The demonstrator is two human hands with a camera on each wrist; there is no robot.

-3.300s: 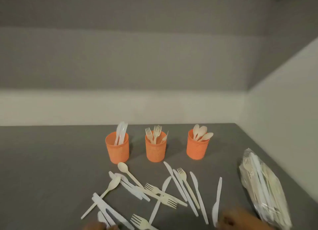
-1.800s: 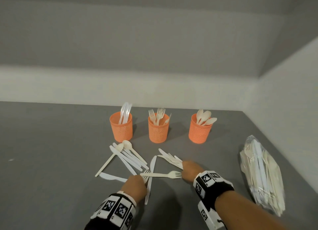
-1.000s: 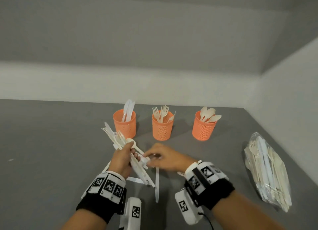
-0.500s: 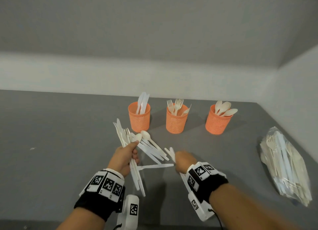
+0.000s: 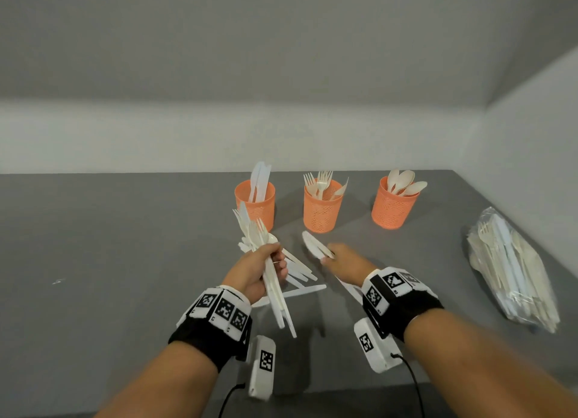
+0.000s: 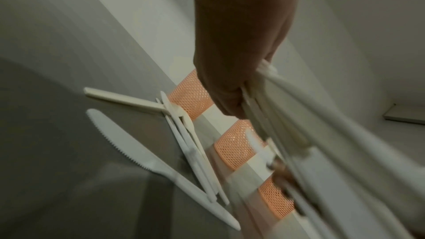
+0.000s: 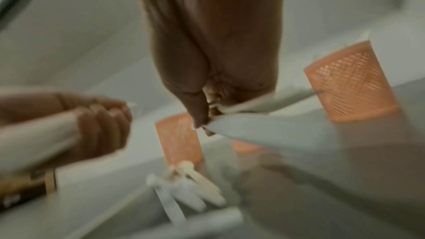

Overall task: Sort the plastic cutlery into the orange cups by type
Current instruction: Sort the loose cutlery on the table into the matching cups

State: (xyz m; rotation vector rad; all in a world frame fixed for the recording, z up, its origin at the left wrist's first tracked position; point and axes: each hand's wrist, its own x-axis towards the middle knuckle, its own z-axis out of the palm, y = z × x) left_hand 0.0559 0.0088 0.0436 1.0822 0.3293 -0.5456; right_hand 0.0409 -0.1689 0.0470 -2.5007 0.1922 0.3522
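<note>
Three orange mesh cups stand in a row at the back of the grey table: the left cup [image 5: 255, 201] holds white knives, the middle cup [image 5: 322, 209] forks, the right cup [image 5: 394, 206] spoons. My left hand [image 5: 259, 269] grips a mixed bundle of cutlery [image 5: 267, 261] upright, its tips near the left cup. My right hand [image 5: 339, 258] pinches white knives [image 5: 314, 245] by the handles, blades pointing toward the cups. In the right wrist view the knife blade [image 7: 253, 130] juts from the fingers. A few loose pieces [image 5: 300, 289] lie on the table between my hands; a serrated knife [image 6: 142, 157] lies there too.
A clear plastic bag of more cutlery [image 5: 513, 267] lies at the right, near the white side wall. The table [image 5: 109, 245] meets a white wall behind the cups. Wrist camera units and cables hang below both forearms near the front edge.
My left hand has lifted its bundle higher, toward the left cup. My right hand has picked white knives off the table and raised them. The view has shifted left.
</note>
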